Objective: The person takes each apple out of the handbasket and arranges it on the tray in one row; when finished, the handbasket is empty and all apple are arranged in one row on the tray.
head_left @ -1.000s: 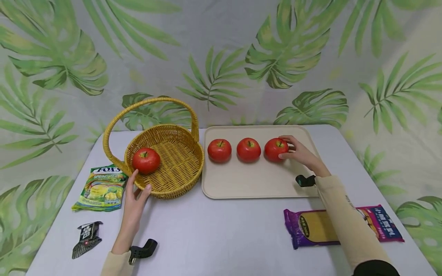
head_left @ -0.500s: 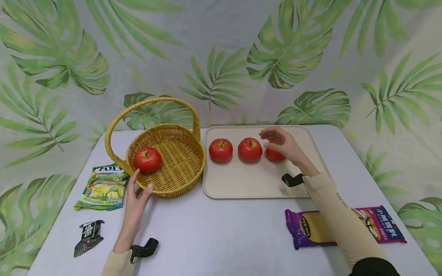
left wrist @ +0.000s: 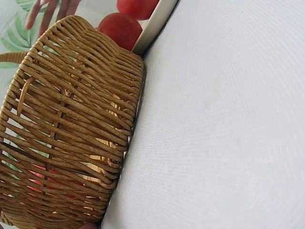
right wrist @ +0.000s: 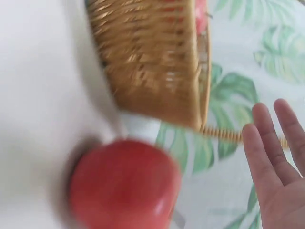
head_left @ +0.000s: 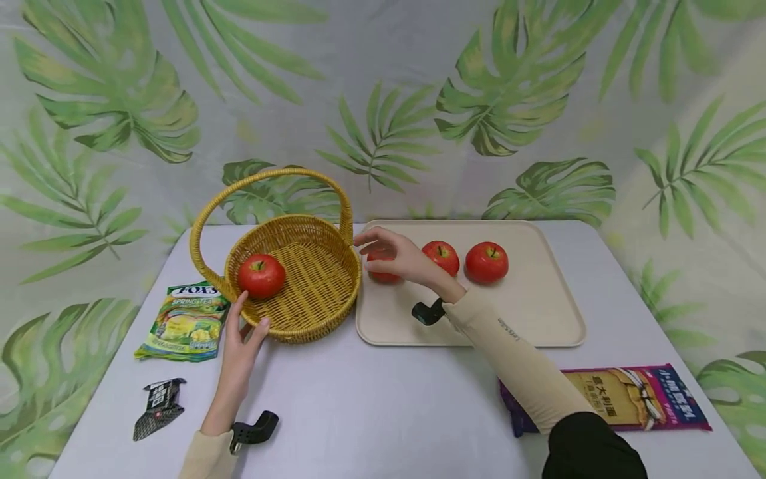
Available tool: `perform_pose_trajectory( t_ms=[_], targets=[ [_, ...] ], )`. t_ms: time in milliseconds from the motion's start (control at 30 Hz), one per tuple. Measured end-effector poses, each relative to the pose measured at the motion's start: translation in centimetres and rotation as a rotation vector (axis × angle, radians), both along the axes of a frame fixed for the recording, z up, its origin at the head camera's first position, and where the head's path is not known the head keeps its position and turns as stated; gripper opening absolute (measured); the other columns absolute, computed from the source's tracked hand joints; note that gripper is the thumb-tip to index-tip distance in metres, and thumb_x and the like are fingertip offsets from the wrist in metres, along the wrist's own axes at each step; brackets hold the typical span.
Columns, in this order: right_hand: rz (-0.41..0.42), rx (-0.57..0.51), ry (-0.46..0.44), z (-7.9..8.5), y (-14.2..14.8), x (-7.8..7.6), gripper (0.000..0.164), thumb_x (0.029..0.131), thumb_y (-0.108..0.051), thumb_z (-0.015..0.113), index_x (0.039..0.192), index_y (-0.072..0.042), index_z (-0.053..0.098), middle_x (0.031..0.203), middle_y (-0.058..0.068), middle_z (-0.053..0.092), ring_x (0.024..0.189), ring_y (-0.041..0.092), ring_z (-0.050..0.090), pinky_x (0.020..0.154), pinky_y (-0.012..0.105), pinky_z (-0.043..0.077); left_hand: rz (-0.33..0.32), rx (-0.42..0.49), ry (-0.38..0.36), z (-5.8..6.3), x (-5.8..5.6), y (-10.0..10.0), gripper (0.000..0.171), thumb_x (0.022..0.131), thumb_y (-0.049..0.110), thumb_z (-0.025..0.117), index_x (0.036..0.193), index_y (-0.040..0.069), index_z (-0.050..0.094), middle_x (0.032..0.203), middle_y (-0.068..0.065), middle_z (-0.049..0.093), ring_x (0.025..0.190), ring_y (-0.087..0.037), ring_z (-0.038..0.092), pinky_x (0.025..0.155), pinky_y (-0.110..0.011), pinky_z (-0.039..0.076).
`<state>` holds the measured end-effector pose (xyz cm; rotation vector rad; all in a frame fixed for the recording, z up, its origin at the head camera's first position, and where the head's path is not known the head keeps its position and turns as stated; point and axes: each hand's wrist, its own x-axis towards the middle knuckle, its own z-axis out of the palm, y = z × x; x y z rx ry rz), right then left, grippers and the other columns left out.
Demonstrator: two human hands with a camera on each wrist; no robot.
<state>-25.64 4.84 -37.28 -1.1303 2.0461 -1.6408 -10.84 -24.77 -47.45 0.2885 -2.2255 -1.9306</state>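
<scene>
My left hand [head_left: 238, 356] touches the near left rim of the yellow wicker basket [head_left: 320, 293] with spread fingers; only a fingertip [left wrist: 88, 225] shows in the left wrist view. Inside the basket, at its left side, sits a red apple [head_left: 261, 276]. My right hand [head_left: 407, 258] hovers over the leftmost apple [head_left: 385, 277] on the beige tray [head_left: 431, 329] and partly hides it. In the right wrist view its fingers [right wrist: 267, 143] are extended, apart from that apple [right wrist: 126, 186]. A middle apple [head_left: 441, 255] and a right apple [head_left: 487, 262] also sit on the tray.
A green candy bag [head_left: 185, 322] lies left of the basket, with a small black packet [head_left: 160, 407] nearer the front. My right forearm passes over a purple pasta pack [head_left: 622, 399] at front right. The basket's tall arched handle [head_left: 287, 171] stands upright. A leaf-print cloth hangs behind.
My right hand has let go of the rightmost apple, risen and moved left across the tray to above the leftmost apple. The left hand stays at the basket rim.
</scene>
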Motion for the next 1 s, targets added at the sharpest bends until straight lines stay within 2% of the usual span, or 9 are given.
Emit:
perform_pose_trajectory(
  t_ms=[167,300,467,633,700,867,1000],
  targets=[
    [0.050,0.067,0.047,-0.4,-4.0,-0.9,0.048,0.089,-0.001,0.065,0.134,0.003,0.048,0.134,0.017,0.050,0.120,0.031,0.047,0.101,0.052,0.036,0.000,0.009,-0.021,-0.4,-0.3,-0.2,0.070,0.098,0.020,0.056,0.154,0.025,0.015,0.158,-0.001,-0.001,0.136,-0.041,0.019,0.104,-0.055,0.030],
    [0.093,0.115,0.060,-0.7,-6.6,-1.5,0.052,0.089,-0.004,0.067,0.137,-0.006,0.047,0.138,0.007,0.048,0.124,0.018,0.044,0.104,0.044,0.035,-0.001,0.010,-0.027,-0.5,-0.3,-0.3,0.070,0.098,0.019,0.055,0.154,0.025,0.014,0.158,0.000,-0.001,0.136,-0.041,0.019,0.103,-0.054,0.031],
    [0.124,0.211,0.073,-0.4,-9.2,-2.2,0.061,0.088,-0.004,0.067,0.143,-0.012,0.042,0.142,0.005,0.043,0.122,0.021,0.046,0.099,0.040,0.041,-0.005,0.002,-0.023,-0.3,-0.2,-0.2,0.069,0.098,0.022,0.055,0.154,0.026,0.014,0.158,0.000,-0.002,0.136,-0.042,0.019,0.104,-0.055,0.031],
    [0.130,0.281,-0.012,-0.2,-11.2,-2.9,0.068,0.089,-0.004,0.066,0.148,-0.013,0.034,0.145,0.011,0.037,0.118,0.029,0.050,0.090,0.032,0.047,-0.004,-0.004,-0.018,-0.3,-0.1,-0.2,0.068,0.099,0.024,0.054,0.154,0.026,0.015,0.158,-0.001,-0.001,0.135,-0.042,0.020,0.103,-0.055,0.031],
    [0.126,0.299,-0.033,-0.3,-12.0,-3.3,0.069,0.090,-0.006,0.066,0.149,-0.013,0.032,0.146,0.012,0.036,0.122,0.028,0.047,0.091,0.031,0.046,-0.002,-0.006,-0.017,-0.3,-0.1,-0.2,0.068,0.099,0.025,0.054,0.154,0.026,0.015,0.158,-0.001,0.000,0.135,-0.042,0.021,0.103,-0.056,0.031],
    [0.110,0.323,-0.062,-1.1,-13.5,-4.0,0.069,0.090,-0.012,0.065,0.149,-0.011,0.030,0.146,0.015,0.036,0.133,0.027,0.035,0.096,0.038,0.043,-0.003,-0.006,-0.011,-0.3,-0.1,-0.2,0.068,0.099,0.024,0.054,0.154,0.024,0.015,0.158,-0.004,0.000,0.134,-0.044,0.020,0.102,-0.059,0.030],
    [0.113,0.299,-0.181,-2.1,-14.6,-4.1,0.070,0.091,-0.012,0.064,0.150,-0.012,0.028,0.147,0.020,0.033,0.128,0.032,0.041,0.094,0.048,0.044,-0.002,-0.004,-0.005,-0.4,-0.2,-0.2,0.068,0.099,0.023,0.054,0.154,0.024,0.015,0.158,-0.004,0.000,0.134,-0.045,0.020,0.102,-0.059,0.030]
  ],
)
